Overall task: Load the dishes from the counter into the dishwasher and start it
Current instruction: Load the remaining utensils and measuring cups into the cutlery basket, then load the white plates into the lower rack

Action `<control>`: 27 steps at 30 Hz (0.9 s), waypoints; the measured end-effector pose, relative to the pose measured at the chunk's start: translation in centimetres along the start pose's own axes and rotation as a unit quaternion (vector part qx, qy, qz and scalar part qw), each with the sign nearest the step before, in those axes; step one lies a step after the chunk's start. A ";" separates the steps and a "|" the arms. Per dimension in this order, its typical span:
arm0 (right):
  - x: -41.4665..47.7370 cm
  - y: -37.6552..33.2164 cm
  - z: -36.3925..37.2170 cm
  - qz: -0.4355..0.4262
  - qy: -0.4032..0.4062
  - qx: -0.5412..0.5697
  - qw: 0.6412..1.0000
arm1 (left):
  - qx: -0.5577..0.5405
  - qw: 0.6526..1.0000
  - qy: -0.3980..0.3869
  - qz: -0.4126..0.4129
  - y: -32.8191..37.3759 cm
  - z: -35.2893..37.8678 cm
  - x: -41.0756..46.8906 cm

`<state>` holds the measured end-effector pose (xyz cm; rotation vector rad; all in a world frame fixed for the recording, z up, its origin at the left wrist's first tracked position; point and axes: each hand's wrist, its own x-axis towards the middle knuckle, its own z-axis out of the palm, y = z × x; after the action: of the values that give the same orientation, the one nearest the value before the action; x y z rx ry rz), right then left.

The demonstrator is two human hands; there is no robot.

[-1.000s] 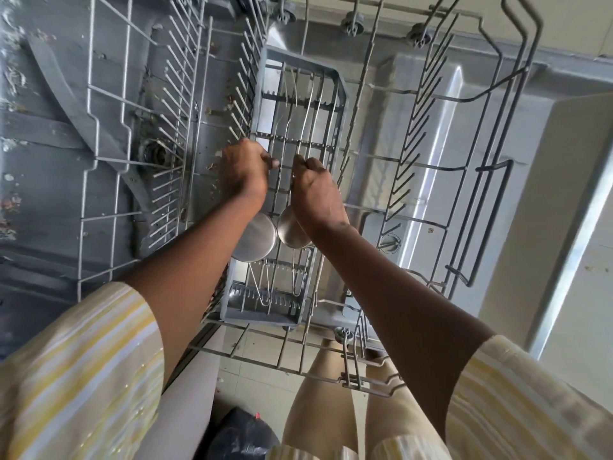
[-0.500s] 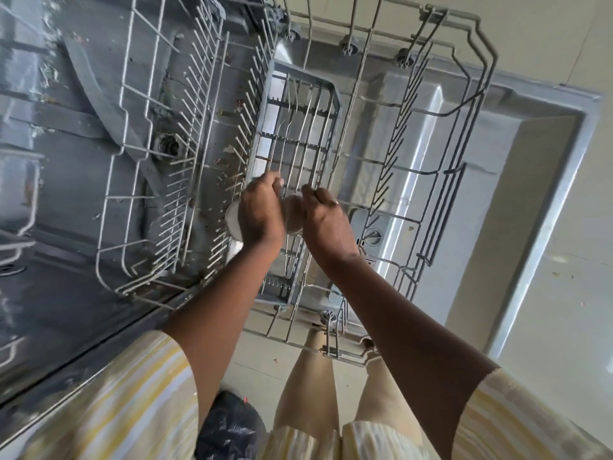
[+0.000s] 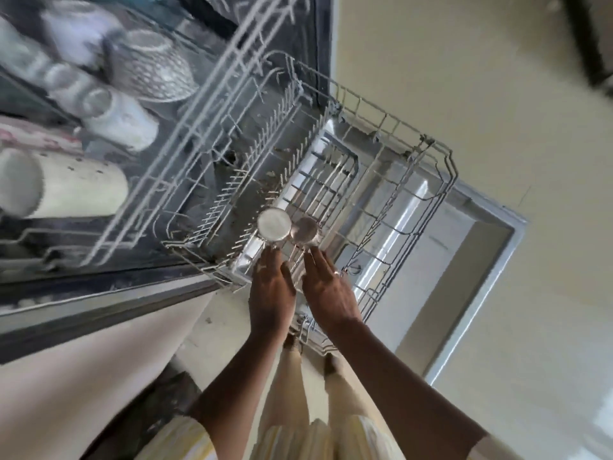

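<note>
Head view: blurred towards the upper left.
Steel cups: larger cup (image 3: 274, 224) and smaller cup (image 3: 305, 230), mouths down, side by side and touching, at the view's centre in the lower rack (image 3: 398, 180).
Left hand (image 3: 272, 293): at 6 o'clock from the larger cup, fingers (image 3: 271, 260) straight and holding nothing, tips at its near edge; contact cannot be told.
Right hand (image 3: 326, 290): at 6 o'clock from the smaller cup, fingers straight, holding nothing.
Dishwasher door (image 3: 464, 260): lowered, under the rack, towards 3 o'clock.
Upper rack, 10 o'clock: white mug (image 3: 122, 121), patterned bowl (image 3: 156, 71).
</note>
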<state>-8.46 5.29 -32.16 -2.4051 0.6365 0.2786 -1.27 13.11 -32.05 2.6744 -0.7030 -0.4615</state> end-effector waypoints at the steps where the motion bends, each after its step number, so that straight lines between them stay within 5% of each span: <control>1: -0.6 -0.7 -0.3 -0.011 -0.008 0.003 1.000 | -0.001 1.000 0.010 -0.017 -0.2 -0.7 -0.9; 8: -4.3 -6.5 0.1 -0.091 -0.098 -0.039 0.990 | -0.003 0.996 0.044 -0.082 -3.3 -4.6 -7.9; 15: -10.2 -13.4 2.2 -0.253 -0.035 -0.214 0.943 | 0.052 0.983 0.127 -0.119 -7.3 -7.8 -16.8; 19: -14.6 -17.7 3.0 -0.300 -0.061 -0.224 0.925 | 0.001 0.954 0.158 -0.254 -8.3 -11.0 -23.3; 22: -19.4 -20.3 3.4 -0.400 -0.078 -0.301 0.862 | -0.060 0.917 0.178 -0.352 -9.3 -13.1 -29.2; 27: -28.1 -24.8 3.5 -0.519 -0.149 -0.360 0.761 | -0.117 0.870 0.267 -0.398 -8.8 -18.0 -39.1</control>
<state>-20.21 35.02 -12.25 -2.8769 -1.1769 0.4394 -22.95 44.95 -10.83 2.5482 0.6062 0.0384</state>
